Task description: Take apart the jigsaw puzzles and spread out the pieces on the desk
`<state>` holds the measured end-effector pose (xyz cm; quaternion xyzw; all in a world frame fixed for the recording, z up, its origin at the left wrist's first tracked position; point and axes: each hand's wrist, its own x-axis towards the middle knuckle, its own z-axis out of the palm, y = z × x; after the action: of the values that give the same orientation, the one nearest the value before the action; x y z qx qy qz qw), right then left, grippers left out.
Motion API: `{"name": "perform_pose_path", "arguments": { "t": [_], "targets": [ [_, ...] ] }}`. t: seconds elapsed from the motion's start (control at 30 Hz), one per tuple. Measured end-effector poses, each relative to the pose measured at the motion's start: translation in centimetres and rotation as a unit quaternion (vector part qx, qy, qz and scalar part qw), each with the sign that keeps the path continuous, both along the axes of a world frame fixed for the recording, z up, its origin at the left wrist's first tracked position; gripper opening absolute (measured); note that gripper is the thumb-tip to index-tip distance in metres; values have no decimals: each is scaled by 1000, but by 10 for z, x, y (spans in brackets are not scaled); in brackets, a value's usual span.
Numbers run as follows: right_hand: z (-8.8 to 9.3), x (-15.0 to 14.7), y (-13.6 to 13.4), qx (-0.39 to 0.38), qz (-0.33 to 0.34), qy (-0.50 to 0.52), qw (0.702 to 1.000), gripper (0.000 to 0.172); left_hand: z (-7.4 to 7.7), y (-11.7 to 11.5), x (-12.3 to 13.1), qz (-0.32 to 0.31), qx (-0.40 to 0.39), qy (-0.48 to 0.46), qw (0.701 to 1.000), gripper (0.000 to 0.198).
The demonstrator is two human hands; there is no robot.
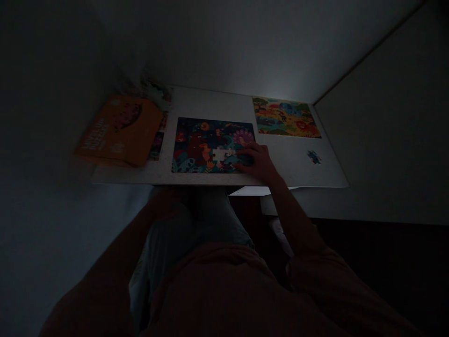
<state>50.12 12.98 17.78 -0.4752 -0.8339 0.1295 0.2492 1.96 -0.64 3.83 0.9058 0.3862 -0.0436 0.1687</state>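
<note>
"Gripping anything, that right hand (254, 161)?"

"Can't tell. From the head camera, its fingers (245, 157) curl down onto the dark puzzle (199, 145), just beside a pale gap (220, 157) in the picture. It's too dim to see whether a piece sits under them."

"And the left hand (164, 199)?"

"Down at the near edge of the table (298, 173), dark and blurred. Open or shut, I can't say either."

"Where's the puzzle lying?"

"Flat on the table, toward the middle, with the right hand over its lower right part."

"What's around it?"

"Beyond it and to the right lies a second puzzle (286, 117), bright yellow and green, with a lion near its corner. A loose piece (314, 157) sits on its own toward the right edge, well apart from both. On the left, an orange box (119, 131) lies tilted across the table's edge, and a strip of another picture (156, 145) shows just beside it, partly covered."
</note>
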Motion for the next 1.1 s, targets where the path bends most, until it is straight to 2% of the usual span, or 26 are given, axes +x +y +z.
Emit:
{"name": "perform_pose_path", "arguments": {
  "t": [0.37, 0.53, 0.7, 0.8, 0.97, 1.1],
  "targets": [
    [11, -1, -7, -16, 55, -22, 998, 36, 1, -10, -15, 12, -10, 9, 1000, 50],
    [7, -3, -11, 14, 28, -35, 999, 49, -5, -13, -17, 18, -5, -5, 1000, 46],
    [5, -2, -9, 11, 36, -59, 998, 37, -9, -13, -18, 16, -1, -15, 1000, 47],
    [3, -1, -12, 30, 6, -50, 998, 43, -11, -12, -20, 6, -3, -20, 1000, 48],
    [-3, 0, -19, 48, -31, -41, 998, 63, -13, -13, -22, 13, 1, -17, 1000, 46],
    [-3, 0, -19, 35, -24, -9, 999, 47, -15, -15, -23, 17, 6, -13, 1000, 46]
  ]
}}
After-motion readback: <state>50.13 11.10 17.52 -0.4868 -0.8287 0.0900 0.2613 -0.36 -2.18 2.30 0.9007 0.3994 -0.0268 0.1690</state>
